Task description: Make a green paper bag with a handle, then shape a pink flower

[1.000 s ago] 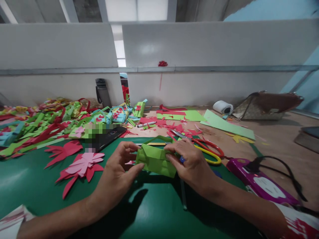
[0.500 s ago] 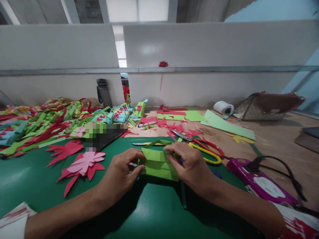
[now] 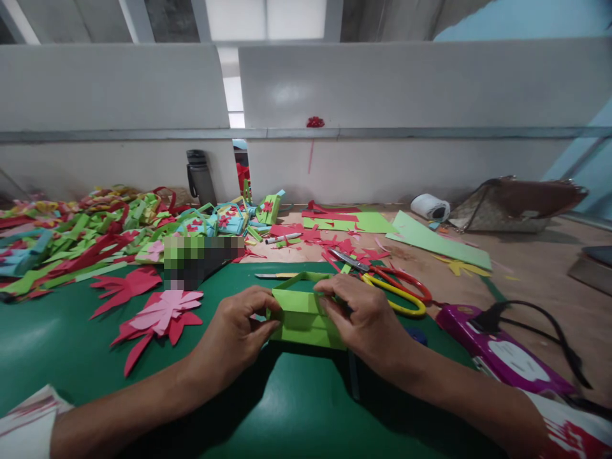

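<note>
A small light-green folded paper bag point(image 3: 306, 319) with a strip handle is held just above the green mat point(image 3: 287, 408). My left hand point(image 3: 241, 325) pinches its left edge between thumb and fingers. At its right side, my right hand point(image 3: 363, 319) grips the upper corner, thumb in front. Behind the bag lies a craft knife point(image 3: 277, 276), partly covered by the handle. Scissors with red and yellow handles point(image 3: 394, 287) rest beyond my right hand. Left of my left hand are pink and red paper petals point(image 3: 165, 315).
Many coloured paper bags and strips point(image 3: 109, 236) are heaped at the left. A bottle point(image 3: 201, 177) stands behind them. Green sheets point(image 3: 437, 241), a marker point(image 3: 283, 238) and red scraps lie at the back. A purple power strip point(image 3: 502, 354) and handbag point(image 3: 516, 204) are at the right.
The bag's front face is tilted slightly differently between my hands, and its handle sits a little lower. Both hands keep their hold with hardly any movement.
</note>
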Action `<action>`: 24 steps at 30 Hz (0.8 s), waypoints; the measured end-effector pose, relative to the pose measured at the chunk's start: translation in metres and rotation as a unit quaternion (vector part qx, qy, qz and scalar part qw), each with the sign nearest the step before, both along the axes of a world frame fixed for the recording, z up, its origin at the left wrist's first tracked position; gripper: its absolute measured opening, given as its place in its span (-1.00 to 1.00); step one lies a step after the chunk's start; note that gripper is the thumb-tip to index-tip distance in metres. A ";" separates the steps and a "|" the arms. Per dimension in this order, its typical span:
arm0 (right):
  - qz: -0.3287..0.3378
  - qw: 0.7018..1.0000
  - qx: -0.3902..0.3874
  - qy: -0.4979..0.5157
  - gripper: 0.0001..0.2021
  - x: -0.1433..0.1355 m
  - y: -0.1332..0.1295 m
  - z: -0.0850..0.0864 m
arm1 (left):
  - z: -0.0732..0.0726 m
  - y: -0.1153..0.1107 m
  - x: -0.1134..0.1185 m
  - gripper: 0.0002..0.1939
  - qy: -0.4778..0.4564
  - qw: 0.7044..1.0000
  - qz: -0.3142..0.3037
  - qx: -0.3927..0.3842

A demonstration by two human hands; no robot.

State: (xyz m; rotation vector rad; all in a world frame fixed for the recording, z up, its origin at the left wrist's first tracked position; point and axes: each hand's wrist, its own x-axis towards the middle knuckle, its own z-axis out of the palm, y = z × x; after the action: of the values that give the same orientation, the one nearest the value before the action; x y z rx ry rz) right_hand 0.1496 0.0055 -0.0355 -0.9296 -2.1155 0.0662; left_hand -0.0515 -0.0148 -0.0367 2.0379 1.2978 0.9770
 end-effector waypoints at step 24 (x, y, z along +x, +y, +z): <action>0.007 0.998 0.018 -0.064 -0.91 0.000 -0.001 -0.005 | -0.007 -0.004 -0.003 -0.83 0.054 0.995 -0.018 0.085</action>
State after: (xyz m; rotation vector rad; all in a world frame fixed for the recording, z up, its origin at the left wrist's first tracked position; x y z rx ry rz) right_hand 0.1496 0.0045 -0.0405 -0.9192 -2.2344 -0.0252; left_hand -0.0542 -0.0184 -0.0436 2.2633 1.2647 1.0030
